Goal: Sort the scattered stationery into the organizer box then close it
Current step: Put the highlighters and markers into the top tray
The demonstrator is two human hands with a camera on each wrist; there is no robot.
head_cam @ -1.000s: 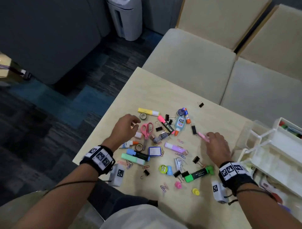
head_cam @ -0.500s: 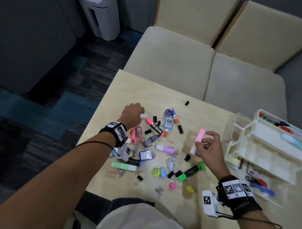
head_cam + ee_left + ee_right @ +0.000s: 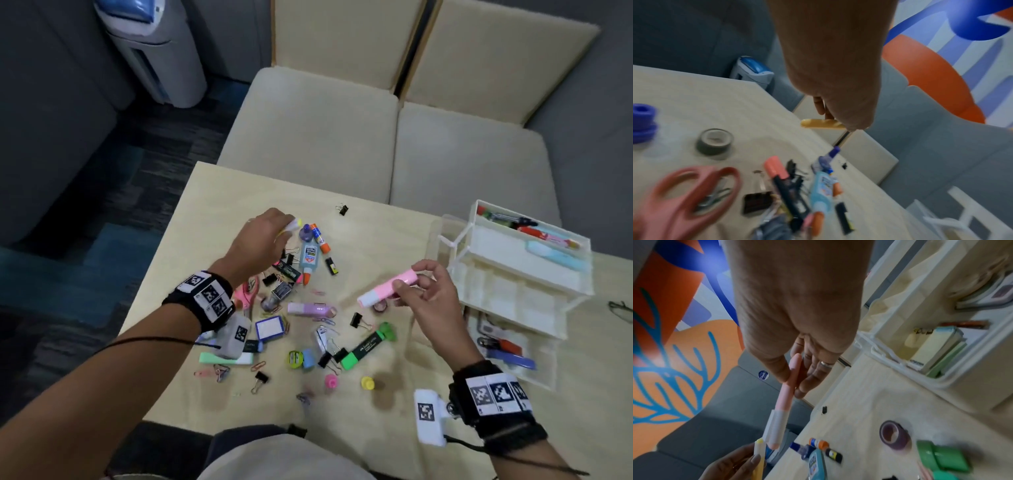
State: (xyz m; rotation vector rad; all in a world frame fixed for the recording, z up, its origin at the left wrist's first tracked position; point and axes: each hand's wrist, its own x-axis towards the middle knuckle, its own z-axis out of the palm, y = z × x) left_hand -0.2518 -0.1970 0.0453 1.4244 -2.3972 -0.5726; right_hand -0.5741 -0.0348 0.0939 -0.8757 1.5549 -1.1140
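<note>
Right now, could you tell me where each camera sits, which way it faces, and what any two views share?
Head: worn high, looks down on the table; both forearms and hands show.
Left wrist: looks along the left hand, which holds a yellow highlighter, towards the sofa.
Right wrist: looks along the right hand, which pinches a pink highlighter, beside the organizer box.
Shared: all three show the blue glue bottle.

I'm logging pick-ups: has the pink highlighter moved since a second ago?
Yes. The pink highlighter was lying on the table by the black clip; now the right hand holds it up, nearer the organizer box.
</note>
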